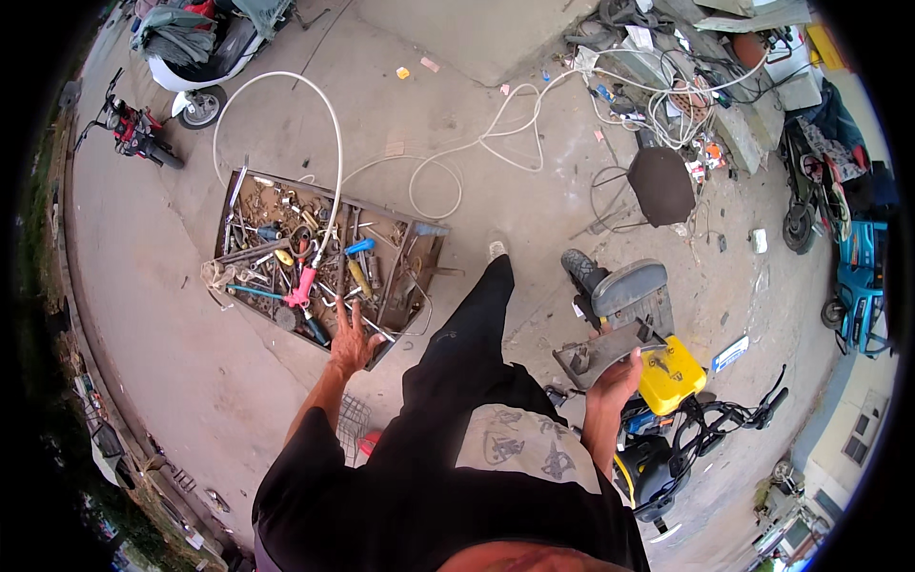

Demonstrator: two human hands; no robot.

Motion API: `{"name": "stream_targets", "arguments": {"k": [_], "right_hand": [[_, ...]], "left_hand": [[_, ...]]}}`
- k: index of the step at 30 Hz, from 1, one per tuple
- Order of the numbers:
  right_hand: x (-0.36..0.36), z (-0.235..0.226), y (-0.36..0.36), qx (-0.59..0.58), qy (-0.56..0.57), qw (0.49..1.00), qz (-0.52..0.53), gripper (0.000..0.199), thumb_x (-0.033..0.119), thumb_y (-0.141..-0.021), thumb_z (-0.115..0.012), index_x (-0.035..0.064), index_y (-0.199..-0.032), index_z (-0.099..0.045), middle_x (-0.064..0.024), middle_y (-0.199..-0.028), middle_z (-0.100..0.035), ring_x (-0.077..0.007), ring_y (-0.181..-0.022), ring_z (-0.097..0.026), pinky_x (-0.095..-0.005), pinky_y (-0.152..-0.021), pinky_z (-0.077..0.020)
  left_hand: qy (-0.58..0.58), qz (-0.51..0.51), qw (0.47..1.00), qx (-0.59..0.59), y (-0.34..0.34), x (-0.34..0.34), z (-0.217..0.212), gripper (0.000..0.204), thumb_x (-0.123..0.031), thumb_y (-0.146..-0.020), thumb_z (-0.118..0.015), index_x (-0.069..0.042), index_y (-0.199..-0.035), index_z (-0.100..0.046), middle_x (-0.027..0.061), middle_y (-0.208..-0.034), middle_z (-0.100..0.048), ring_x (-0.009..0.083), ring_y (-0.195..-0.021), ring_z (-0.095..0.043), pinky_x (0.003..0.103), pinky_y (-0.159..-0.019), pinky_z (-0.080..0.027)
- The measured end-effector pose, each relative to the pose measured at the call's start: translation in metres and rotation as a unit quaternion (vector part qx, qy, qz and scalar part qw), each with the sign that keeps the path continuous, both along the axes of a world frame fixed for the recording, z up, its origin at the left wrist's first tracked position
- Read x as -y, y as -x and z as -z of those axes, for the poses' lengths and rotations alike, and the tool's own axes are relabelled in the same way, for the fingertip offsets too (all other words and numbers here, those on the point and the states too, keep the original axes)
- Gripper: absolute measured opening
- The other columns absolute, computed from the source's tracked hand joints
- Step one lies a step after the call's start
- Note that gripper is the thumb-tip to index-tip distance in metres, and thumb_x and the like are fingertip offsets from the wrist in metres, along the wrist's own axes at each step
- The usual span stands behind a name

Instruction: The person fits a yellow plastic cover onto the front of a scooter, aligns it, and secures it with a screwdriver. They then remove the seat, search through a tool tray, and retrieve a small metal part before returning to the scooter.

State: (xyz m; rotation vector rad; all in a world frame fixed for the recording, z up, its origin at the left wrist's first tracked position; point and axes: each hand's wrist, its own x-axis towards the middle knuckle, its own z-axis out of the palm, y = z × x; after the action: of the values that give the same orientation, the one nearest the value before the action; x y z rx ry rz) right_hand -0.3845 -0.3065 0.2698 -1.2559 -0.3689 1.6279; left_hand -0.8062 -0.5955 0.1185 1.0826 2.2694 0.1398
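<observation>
The left hand hangs released, fingers spread, over the near edge of a rusty metal tray on the concrete floor, heaped with tangled tools; a white hose curls from it across the far ground; the right hand rests its fingers on a glossy yellow plastic box atop a scooter at the near right.

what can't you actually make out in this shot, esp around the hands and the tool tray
Head view only:
- Left hand: fingers spread over the tool tray; touching or just above a tool, unclear.
- Right hand: at the yellow box; its palm side is hidden, so grip unclear.
- Small parts in the tray: too small to identify.
- Scooter: partly hidden by the person's body.
</observation>
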Motion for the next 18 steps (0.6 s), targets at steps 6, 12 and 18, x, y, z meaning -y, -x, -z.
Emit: {"name": "stream_targets", "arguments": {"k": [6, 12, 18], "right_hand": [[-0.148, -0.011, 0.050, -0.020, 0.028, 0.991, -0.132, 0.069, 0.049, -0.102, -0.061, 0.0114, -0.158, -0.044, -0.0223, -0.149, -0.058, -0.0409, -0.131, -0.060, -0.0555, -0.111, -0.0484], [-0.256, -0.049, 0.170, -0.019, 0.017, 0.970, -0.242, 0.067, 0.049, -0.103, -0.061, 0.0084, -0.154, -0.046, -0.0221, -0.146, -0.060, -0.0406, -0.128, -0.063, -0.0544, -0.110, -0.0498], [-0.318, -0.058, 0.275, -0.047, 0.020, 0.927, -0.372, 0.062, 0.045, -0.102, -0.064, 0.0056, -0.147, -0.051, -0.0214, -0.141, -0.064, -0.0395, -0.128, -0.065, -0.0507, -0.110, -0.0511]], "left_hand": [[0.093, 0.028, 0.995, -0.033, 0.006, -0.010, -0.008, 0.117, -0.068, -0.087, -0.075, 0.001, -0.168, -0.025, 0.0373, -0.174, 0.002, 0.0548, -0.156, -0.029, 0.049, -0.127, -0.033], [0.179, -0.005, 0.984, 0.005, 0.003, -0.036, -0.033, 0.113, -0.058, -0.083, -0.084, -0.003, -0.167, -0.031, 0.0351, -0.175, -0.001, 0.0519, -0.155, -0.033, 0.050, -0.127, -0.032], [0.247, -0.048, 0.968, 0.014, 0.006, -0.058, -0.037, 0.116, -0.060, -0.083, -0.084, -0.009, -0.170, -0.027, 0.0264, -0.179, 0.003, 0.0405, -0.160, -0.031, 0.052, -0.127, -0.032]]}}
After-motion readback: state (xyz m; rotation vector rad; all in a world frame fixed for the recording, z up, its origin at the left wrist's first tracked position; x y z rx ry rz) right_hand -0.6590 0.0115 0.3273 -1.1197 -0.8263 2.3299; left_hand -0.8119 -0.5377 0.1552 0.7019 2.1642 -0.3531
